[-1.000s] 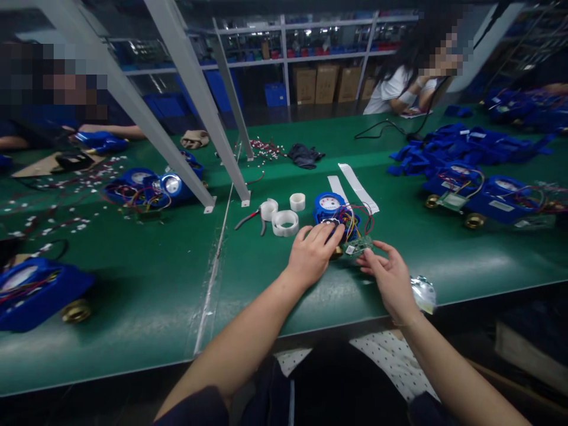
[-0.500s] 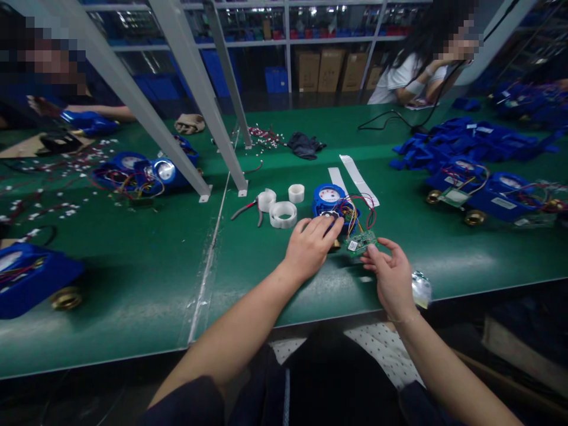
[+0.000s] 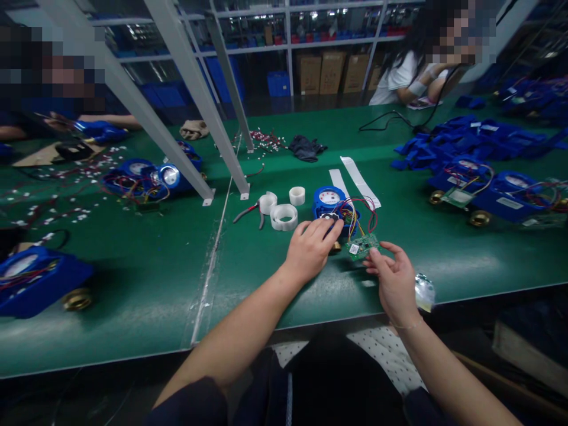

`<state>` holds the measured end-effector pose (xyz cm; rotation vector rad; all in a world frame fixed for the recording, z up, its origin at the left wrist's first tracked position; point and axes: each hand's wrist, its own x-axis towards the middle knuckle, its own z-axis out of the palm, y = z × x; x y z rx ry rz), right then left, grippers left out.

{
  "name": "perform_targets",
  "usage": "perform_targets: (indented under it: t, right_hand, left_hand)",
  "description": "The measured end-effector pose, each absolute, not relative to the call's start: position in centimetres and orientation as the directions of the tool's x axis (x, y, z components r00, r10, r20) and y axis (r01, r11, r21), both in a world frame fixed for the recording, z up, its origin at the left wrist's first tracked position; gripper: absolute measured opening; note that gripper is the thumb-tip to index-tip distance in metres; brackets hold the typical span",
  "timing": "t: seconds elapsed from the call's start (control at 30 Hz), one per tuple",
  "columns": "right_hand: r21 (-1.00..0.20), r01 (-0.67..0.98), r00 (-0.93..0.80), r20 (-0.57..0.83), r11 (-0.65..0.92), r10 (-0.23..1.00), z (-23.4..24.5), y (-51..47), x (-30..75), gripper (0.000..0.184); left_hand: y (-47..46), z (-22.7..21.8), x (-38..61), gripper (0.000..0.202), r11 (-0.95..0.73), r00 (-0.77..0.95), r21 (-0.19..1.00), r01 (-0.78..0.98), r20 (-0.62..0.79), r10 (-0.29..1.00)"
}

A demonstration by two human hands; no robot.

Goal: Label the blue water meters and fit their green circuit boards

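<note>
A blue water meter with a white round dial stands on the bench in front of me. My left hand lies over its near side, with the fingers curled onto a black part there; the fingertips partly hide what they grip. In a pinch between thumb and fingers, my right hand holds a green circuit board by its right edge, just above the bench. Red, black, yellow and white wires run from the board into the meter's open housing. A brass fitting shows below the meter.
Left of the meter lie rolls of white tape and pliers. White strips lie behind it, a clear plastic bag at right. More meters stand on both sides. Grey metal posts rise at left. Two co-workers sit across.
The circuit board has tilted slightly, with its face turned more toward me. My left hand keeps its place on the meter. The whole view has shifted a little.
</note>
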<state>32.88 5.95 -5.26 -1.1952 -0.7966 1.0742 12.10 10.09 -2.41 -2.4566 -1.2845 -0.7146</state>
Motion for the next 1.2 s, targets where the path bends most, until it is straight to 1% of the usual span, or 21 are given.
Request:
perform_targets:
  t: [0.17,0.37,0.83,1.07,1.2]
  right_hand:
    - [-0.981,-0.19,0.33,-0.044,0.021,0.943,-5.4,5.7,33.0,0.055]
    - [-0.987,-0.132,0.377,0.033,0.089,0.926,-5.7,5.6,33.2,0.053]
    - [-0.993,-0.083,0.357,0.047,0.081,0.933,-6.5,6.1,33.2,0.058]
    - [-1.0,0.019,0.285,0.019,0.014,0.958,-7.0,6.4,33.2,0.063]
    - [-0.995,0.096,0.285,0.068,0.042,0.956,-6.9,6.3,33.0,0.067]
  left_hand:
    - [10.0,-2.3,12.1,0.047,-0.568,0.484,-0.017,0.823,0.544,0.685]
    - [10.0,-2.2,12.0,0.047,-0.569,0.485,-0.016,0.822,0.542,0.687]
    - [10.0,-2.1,12.0,0.049,-0.583,0.493,0.019,0.813,0.512,0.704]
    - [9.9,-2.1,12.1,0.048,-0.583,0.488,0.025,0.812,0.518,0.702]
    - [10.0,-2.0,12.1,0.047,-0.583,0.482,0.029,0.812,0.531,0.697]
